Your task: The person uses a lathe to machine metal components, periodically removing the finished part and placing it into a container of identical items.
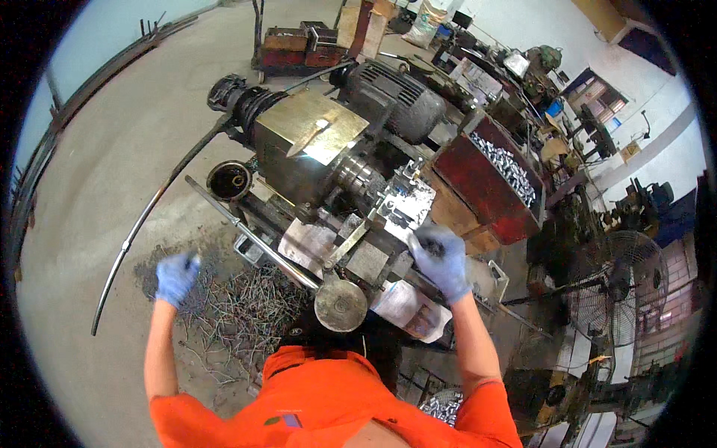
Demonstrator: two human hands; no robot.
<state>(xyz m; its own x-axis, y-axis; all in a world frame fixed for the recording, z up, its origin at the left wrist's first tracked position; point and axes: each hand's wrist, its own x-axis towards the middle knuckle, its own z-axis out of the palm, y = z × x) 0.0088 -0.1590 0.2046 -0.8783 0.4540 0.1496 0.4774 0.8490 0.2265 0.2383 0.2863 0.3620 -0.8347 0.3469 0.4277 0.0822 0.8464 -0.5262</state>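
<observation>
Both my hands wear pale blue gloves. My left hand (176, 279) is raised on the left, over the floor beside the machine, with its fingers curled closed; whatever they may hold is too small to make out. My right hand (442, 264) is at the right side of the lathe-like machine (308, 169), its fingers bent beside the bright metal tool slide (407, 207). A dark part shows at those fingers, and I cannot tell whether they grip it. Near the machine's front are a long metal lever (261, 243) and a round metal disc (340, 305).
A red bin (478, 175) of small shiny metal parts stands right of the machine, behind my right hand. Metal shavings (243, 306) cover the floor at left. A long bent bar (153, 203) sticks out leftward. A caged fan (616, 284) stands at right.
</observation>
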